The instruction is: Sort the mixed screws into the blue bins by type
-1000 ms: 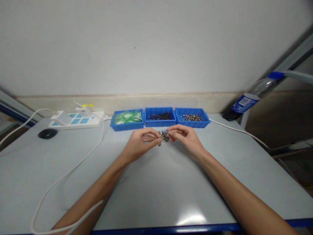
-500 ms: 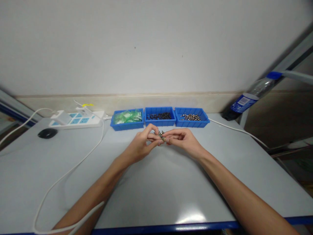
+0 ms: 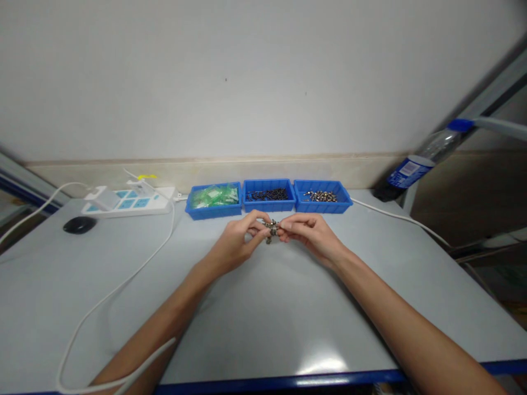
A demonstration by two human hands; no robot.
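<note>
In the head view, both hands meet over a small cluster of shiny metal fasteners (image 3: 273, 227) near the middle of the bench (image 3: 263, 318), just in front of three blue trays. The left hand (image 3: 240, 238) is partly curled, with thumb and forefinger bent towards each other and their tips at the cluster's left side; the pieces are too small to tell whether one is gripped. The right hand (image 3: 313, 233) has its thumb and fingertips drawn close together at the cluster's right edge; whether a piece sits between them cannot be made out.

The trays stand side by side in a row near the wall (image 3: 263, 82). The left tray (image 3: 216, 213) holds green and clear plastic packets (image 3: 218, 195), the middle tray (image 3: 269, 206) dark screws (image 3: 272, 194), and the right tray (image 3: 323, 207) a heap of bright metal parts (image 3: 323, 196).

Left of the trays lies a white power strip (image 3: 158, 205) with blue socket panels and chargers plugged in, and a black computer mouse (image 3: 80, 225) in front of it. A white cable (image 3: 123, 282) loops across the bench and over the left forearm (image 3: 173, 307). At the far right is a blue-capped plastic bottle (image 3: 411, 170) with dark liquid inside.
</note>
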